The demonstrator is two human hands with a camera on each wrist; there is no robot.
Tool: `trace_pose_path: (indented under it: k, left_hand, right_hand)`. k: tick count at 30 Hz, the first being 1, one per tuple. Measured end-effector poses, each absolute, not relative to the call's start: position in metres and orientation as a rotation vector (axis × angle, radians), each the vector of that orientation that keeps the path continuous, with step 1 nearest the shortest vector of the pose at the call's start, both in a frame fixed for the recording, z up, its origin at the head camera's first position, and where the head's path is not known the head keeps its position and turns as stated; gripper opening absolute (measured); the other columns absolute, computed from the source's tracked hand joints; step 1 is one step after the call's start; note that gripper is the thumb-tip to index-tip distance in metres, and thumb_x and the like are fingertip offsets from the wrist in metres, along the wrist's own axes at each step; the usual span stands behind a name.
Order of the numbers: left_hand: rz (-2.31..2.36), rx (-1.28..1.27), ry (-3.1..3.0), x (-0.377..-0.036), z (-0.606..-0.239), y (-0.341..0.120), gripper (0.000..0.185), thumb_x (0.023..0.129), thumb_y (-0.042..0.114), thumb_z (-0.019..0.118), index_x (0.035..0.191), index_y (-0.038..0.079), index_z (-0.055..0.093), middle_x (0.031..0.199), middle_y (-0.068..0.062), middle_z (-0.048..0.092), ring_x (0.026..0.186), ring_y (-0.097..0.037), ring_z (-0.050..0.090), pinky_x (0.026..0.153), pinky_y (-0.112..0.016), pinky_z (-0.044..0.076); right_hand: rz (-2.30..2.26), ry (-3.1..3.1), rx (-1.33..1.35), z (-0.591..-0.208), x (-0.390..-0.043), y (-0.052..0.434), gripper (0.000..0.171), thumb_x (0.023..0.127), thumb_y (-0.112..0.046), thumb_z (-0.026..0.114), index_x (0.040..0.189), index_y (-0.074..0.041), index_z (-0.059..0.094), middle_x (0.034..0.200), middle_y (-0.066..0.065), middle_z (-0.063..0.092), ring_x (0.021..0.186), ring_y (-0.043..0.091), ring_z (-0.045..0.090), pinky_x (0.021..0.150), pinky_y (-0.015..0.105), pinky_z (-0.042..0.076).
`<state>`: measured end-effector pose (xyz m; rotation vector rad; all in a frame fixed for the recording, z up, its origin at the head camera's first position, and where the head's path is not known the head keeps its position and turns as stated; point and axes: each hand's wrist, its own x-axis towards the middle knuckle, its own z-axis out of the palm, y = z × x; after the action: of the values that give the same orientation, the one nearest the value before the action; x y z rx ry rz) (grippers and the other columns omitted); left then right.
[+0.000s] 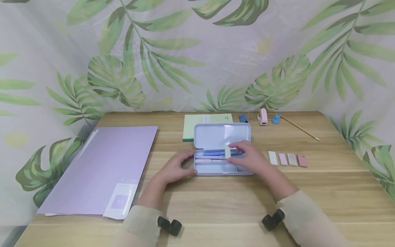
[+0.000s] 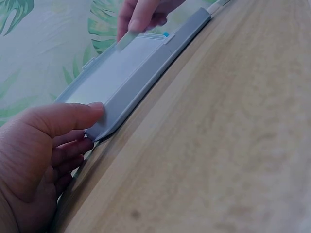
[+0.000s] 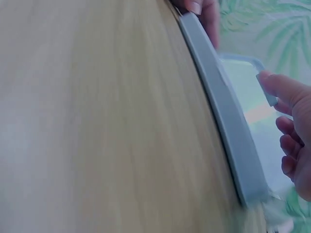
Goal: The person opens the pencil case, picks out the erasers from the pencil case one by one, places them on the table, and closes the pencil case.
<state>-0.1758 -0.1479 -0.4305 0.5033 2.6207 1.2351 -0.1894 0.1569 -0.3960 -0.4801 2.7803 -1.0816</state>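
A light-blue pencil case [image 1: 216,168] lies on the table with its lid [image 1: 222,133] raised at the back. Blue and pink pens [image 1: 213,154] fill its rear compartments, while the front one shows bare floor. My left hand [image 1: 176,168] holds the case's left end, thumb at the front corner [image 2: 99,114] and fingers round the side. Above the case, my right hand [image 1: 250,157] pinches a small pale-green eraser [image 1: 227,152] between thumb and fingers. In the right wrist view the eraser [image 3: 266,90] shows edge-on in front of the lid, and its other fingers are loosely curled.
Several erasers [image 1: 287,159] stand in a row right of the case. Behind are a green notebook [image 1: 189,127], a blue binder clip [image 1: 243,118], a pink stapler [image 1: 263,117], a blue sharpener-like piece [image 1: 276,118] and a pencil [image 1: 299,127]. A purple folder [image 1: 105,164] lies left.
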Motion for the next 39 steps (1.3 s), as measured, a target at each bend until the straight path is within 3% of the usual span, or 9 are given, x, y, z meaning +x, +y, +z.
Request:
trace_pose_path:
  k: [15,17,19,22,24,27,32,35,39]
  left_hand:
    - [1.227,0.475,2.626,-0.175,-0.43,-0.151,0.075,0.08,0.033,0.074,0.147,0.014,0.046,0.152,-0.012,0.044,0.143,-0.034,0.034,0.119,-0.053,0.027]
    - [1.231,0.48,2.627,-0.175,-0.43,-0.152,0.075,0.08,0.034,0.074,0.147,0.014,0.046,0.151,-0.013,0.044,0.143,-0.034,0.035,0.119,-0.054,0.028]
    - [1.234,0.479,2.626,-0.175,-0.43,-0.152,0.075,0.08,0.034,0.074,0.146,0.014,0.046,0.151,-0.013,0.045,0.143,-0.035,0.035,0.119,-0.054,0.028]
    - [1.231,0.477,2.624,-0.175,-0.429,-0.151,0.075,0.08,0.035,0.074,0.146,0.014,0.046,0.151,-0.013,0.045,0.143,-0.035,0.035,0.119,-0.054,0.028]
    - [1.23,0.48,2.625,-0.174,-0.429,-0.151,0.076,0.079,0.035,0.074,0.146,0.014,0.047,0.151,-0.013,0.045,0.143,-0.035,0.035,0.119,-0.054,0.028]
    - [1.228,0.483,2.629,-0.174,-0.43,-0.151,0.076,0.079,0.035,0.075,0.146,0.013,0.047,0.15,-0.013,0.046,0.142,-0.035,0.036,0.118,-0.054,0.028]
    - [1.231,0.48,2.625,-0.175,-0.43,-0.149,0.076,0.079,0.035,0.075,0.146,0.013,0.047,0.15,-0.013,0.046,0.142,-0.034,0.036,0.118,-0.054,0.028]
    - [1.23,0.476,2.619,-0.176,-0.43,-0.148,0.076,0.079,0.035,0.075,0.146,0.014,0.047,0.15,-0.013,0.046,0.142,-0.034,0.036,0.119,-0.053,0.028]
    - [1.218,0.473,2.621,-0.176,-0.431,-0.146,0.076,0.079,0.036,0.074,0.147,0.015,0.046,0.151,-0.012,0.045,0.143,-0.033,0.036,0.119,-0.052,0.028]
  right_hand:
    - [-0.945,2.989,-0.288,-0.399,-0.136,0.276,0.052,0.08,-0.035,0.08,0.122,-0.008,0.066,0.095,0.006,0.057,0.091,0.019,0.046,0.076,0.029,0.036]
    - [-0.984,2.954,-0.26,-0.401,-0.131,0.286,0.053,0.08,-0.033,0.08,0.123,-0.005,0.065,0.098,0.011,0.058,0.107,0.029,0.051,0.087,0.036,0.043]
    - [-1.026,2.903,-0.246,-0.403,-0.128,0.295,0.055,0.08,-0.03,0.08,0.124,-0.002,0.063,0.106,0.021,0.059,0.129,0.045,0.044,0.102,0.052,0.042]
    - [-1.018,2.864,-0.223,-0.408,-0.125,0.304,0.057,0.08,-0.03,0.08,0.126,-0.001,0.062,0.113,0.025,0.059,0.135,0.051,0.037,0.105,0.063,0.036]
    - [-0.973,2.874,-0.228,-0.411,-0.124,0.307,0.056,0.079,-0.032,0.08,0.126,-0.004,0.064,0.109,0.02,0.061,0.118,0.039,0.052,0.096,0.051,0.045]
    - [-0.906,2.897,-0.25,-0.415,-0.124,0.31,0.054,0.079,-0.035,0.08,0.124,-0.009,0.066,0.101,0.008,0.06,0.093,0.018,0.052,0.08,0.03,0.044]
    - [-0.884,2.89,-0.285,-0.42,-0.124,0.312,0.052,0.079,-0.036,0.08,0.122,-0.011,0.066,0.098,0.003,0.058,0.087,0.01,0.048,0.074,0.022,0.042]
    - [-0.918,2.864,-0.261,-0.418,-0.123,0.312,0.055,0.079,-0.036,0.08,0.126,-0.01,0.064,0.102,0.009,0.059,0.093,0.018,0.051,0.08,0.029,0.045]
    - [-1.015,2.829,-0.227,-0.41,-0.126,0.308,0.058,0.083,-0.034,0.077,0.13,-0.005,0.06,0.12,0.028,0.057,0.119,0.046,0.049,0.098,0.054,0.044]
